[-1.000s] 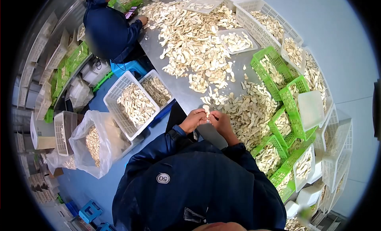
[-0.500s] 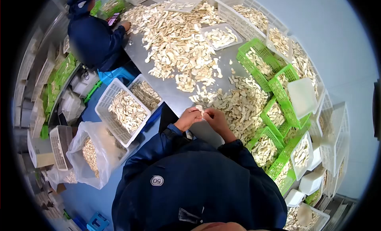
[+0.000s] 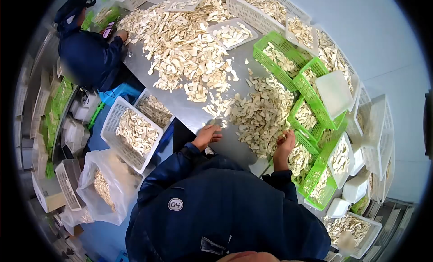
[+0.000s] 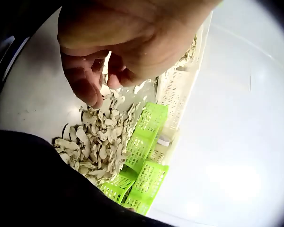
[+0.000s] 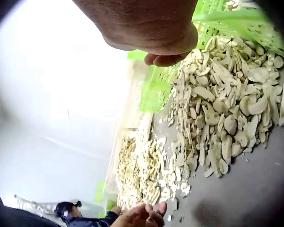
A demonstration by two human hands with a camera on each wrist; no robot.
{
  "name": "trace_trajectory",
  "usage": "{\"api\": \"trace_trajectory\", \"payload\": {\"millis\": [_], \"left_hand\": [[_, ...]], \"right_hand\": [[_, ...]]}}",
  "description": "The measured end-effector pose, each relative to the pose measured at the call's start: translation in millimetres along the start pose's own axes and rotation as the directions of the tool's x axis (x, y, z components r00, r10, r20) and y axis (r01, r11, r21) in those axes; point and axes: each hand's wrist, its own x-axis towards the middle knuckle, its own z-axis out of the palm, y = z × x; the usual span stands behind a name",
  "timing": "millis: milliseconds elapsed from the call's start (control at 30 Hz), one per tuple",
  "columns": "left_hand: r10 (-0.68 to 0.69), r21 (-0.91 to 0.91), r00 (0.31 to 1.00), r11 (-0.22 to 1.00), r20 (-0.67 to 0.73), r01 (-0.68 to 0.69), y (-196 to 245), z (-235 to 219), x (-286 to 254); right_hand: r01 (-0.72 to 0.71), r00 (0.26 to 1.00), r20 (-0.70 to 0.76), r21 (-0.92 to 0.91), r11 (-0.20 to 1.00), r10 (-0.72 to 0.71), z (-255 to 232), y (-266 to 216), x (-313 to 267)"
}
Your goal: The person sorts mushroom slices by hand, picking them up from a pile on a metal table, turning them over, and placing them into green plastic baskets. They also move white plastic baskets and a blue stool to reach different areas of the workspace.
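Note:
Pale dried slices lie in a grey-brown heap [image 3: 261, 115] on the metal table. My left hand [image 3: 208, 135] is just short of a few paler slices [image 3: 218, 105], its fingers loosely bent and apart. In the left wrist view, that hand [image 4: 128, 42] hangs over the table beside the slice heap [image 4: 102, 142], with no slice plainly gripped. To the right, my right hand [image 3: 284, 148] is bent at the edge of a green basket [image 3: 307, 145]. The right wrist view shows the back of this hand [image 5: 151, 26] and some curled fingertips; whatever they may hold is hidden.
A larger slice pile [image 3: 185, 50] covers the far table, with a white tray [image 3: 232, 33] beside it. Green and white baskets line the right side. Left of the table are a white crate [image 3: 131, 133] and a plastic bag [image 3: 108, 185]. Another person [image 3: 88, 54] is at the far left.
My hands, earlier together around one pale slice, have parted. The right moved right to the green baskets; the left stayed near the table's front edge. The head view has shifted.

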Motion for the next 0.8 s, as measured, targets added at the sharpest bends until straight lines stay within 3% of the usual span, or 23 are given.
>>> {"api": "trace_trajectory", "payload": {"millis": [33,133,200,267,367,467,700,800], "left_hand": [[0.012,-0.009,1.000,1.000,0.012,-0.011,-1,1,0],[0.008,0.071,0.999,0.997,0.044,-0.011,-3,-2,5],[-0.005,0.020,1.000,1.000,0.006,0.005,1,-5,2],[0.005,-0.007,1.000,1.000,-0.024,-0.005,2,-7,-2],[0.041,-0.019,0.997,0.999,-0.065,-0.043,-2,-19,-6],[0.028,-0.075,0.994,0.997,-0.103,-0.036,-13,-32,-1],[-0.042,-0.140,0.995,0.990,-0.092,0.029,-12,-36,-4],[-0.052,-0.157,0.996,0.987,-0.078,0.040,-10,-34,-5]], "right_hand": [[-0.009,1.000,-0.016,-0.058,0.998,0.008,3,3,0],[0.011,0.927,0.352,-0.377,0.926,0.132,21,44,17],[0.322,0.835,0.551,-0.469,0.822,-0.012,49,73,22],[0.514,0.738,0.674,-0.545,0.662,-0.018,89,69,10],[0.783,0.530,0.842,-0.441,0.439,-0.100,125,88,10],[0.935,0.334,0.928,-0.304,0.180,-0.166,141,110,15],[0.924,0.382,0.923,-0.383,-0.011,-0.056,140,119,28],[0.913,0.403,0.908,-0.389,0.122,-0.113,136,114,34]]}}
